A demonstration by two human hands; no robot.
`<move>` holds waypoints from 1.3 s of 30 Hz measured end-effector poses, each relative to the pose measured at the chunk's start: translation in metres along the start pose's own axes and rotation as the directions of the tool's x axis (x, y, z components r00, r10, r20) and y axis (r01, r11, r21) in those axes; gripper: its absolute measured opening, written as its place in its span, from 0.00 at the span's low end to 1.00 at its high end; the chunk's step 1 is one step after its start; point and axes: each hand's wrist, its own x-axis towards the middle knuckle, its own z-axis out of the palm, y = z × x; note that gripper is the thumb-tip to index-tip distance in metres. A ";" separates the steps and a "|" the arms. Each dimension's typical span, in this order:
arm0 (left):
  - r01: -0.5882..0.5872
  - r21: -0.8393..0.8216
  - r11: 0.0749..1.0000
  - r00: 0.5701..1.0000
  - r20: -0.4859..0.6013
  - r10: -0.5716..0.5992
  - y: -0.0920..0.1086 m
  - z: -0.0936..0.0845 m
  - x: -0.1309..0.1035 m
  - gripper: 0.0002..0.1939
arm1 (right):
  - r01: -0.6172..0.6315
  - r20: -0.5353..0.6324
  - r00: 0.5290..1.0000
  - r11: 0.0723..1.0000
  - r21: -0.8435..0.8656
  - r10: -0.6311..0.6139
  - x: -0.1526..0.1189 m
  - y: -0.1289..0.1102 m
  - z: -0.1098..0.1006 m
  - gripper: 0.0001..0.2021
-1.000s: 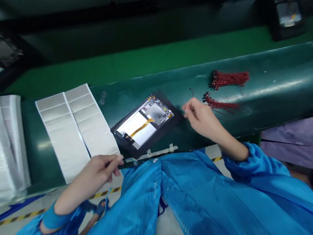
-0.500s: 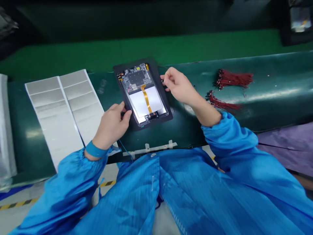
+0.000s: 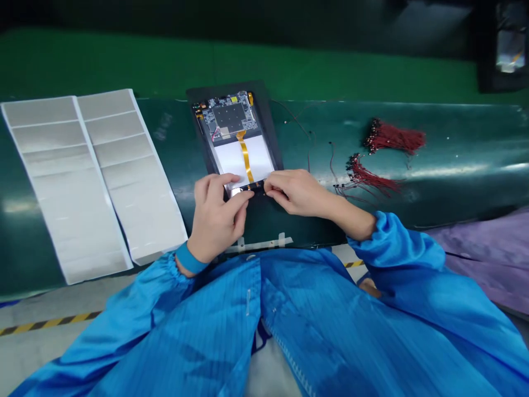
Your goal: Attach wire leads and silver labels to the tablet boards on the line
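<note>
An opened tablet with a bare circuit board, a white panel and an orange ribbon cable lies on a black pad. At the tablet's lower edge, my left hand has thumb and index finger apart, touching the bottom end near the cable's foot. Just right of it, my right hand is closed in a pinch over the lower right corner. Whatever sits between its fingertips is too small to make out.
Two silvery sheets lie on the green bench at the left. Two bundles of red wires are on the right, with loose thin wires nearer the tablet. Purple fabric shows at the right edge.
Both hands have moved to the tablet's lower edge, the left one rightward from its side, the right one down from its upper right side. The right fingers have closed together. The view has shifted slightly.
</note>
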 end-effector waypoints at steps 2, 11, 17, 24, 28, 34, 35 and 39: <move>0.012 0.008 1.000 1.000 0.015 -0.012 0.000 0.002 0.000 0.12 | -0.004 -0.012 1.000 1.000 -0.011 0.003 0.001 0.000 0.000 0.08; 0.011 -0.005 1.000 0.996 0.092 -0.011 0.000 0.006 -0.001 0.18 | 0.000 -0.006 1.000 1.000 0.007 0.000 0.001 0.000 0.002 0.07; -0.033 0.037 0.999 0.995 0.098 0.029 0.003 0.009 0.002 0.18 | -0.011 -0.022 1.000 1.000 -0.024 0.010 0.001 -0.001 0.006 0.08; -0.150 0.154 0.977 0.985 0.114 0.133 0.014 0.007 0.012 0.14 | -0.038 -0.010 0.999 0.999 0.023 0.039 0.004 0.001 -0.014 0.07; -0.153 0.168 0.974 0.976 0.180 0.122 0.024 0.007 0.019 0.14 | -0.267 -0.294 0.928 0.959 -0.100 0.228 0.022 0.048 -0.050 0.06; -0.192 0.174 0.966 0.975 0.143 0.168 0.024 0.010 0.021 0.11 | -0.408 -0.278 0.900 0.874 -0.265 0.335 0.045 0.107 -0.058 0.09; -0.194 0.172 0.966 0.976 0.132 0.172 0.023 0.011 0.020 0.12 | -0.420 -0.262 0.898 0.867 -0.268 0.354 0.044 0.107 -0.056 0.08; -0.179 0.161 0.970 0.982 0.092 0.166 0.018 0.012 0.014 0.14 | -0.419 -0.232 0.904 0.850 -0.319 0.359 0.022 0.094 -0.066 0.05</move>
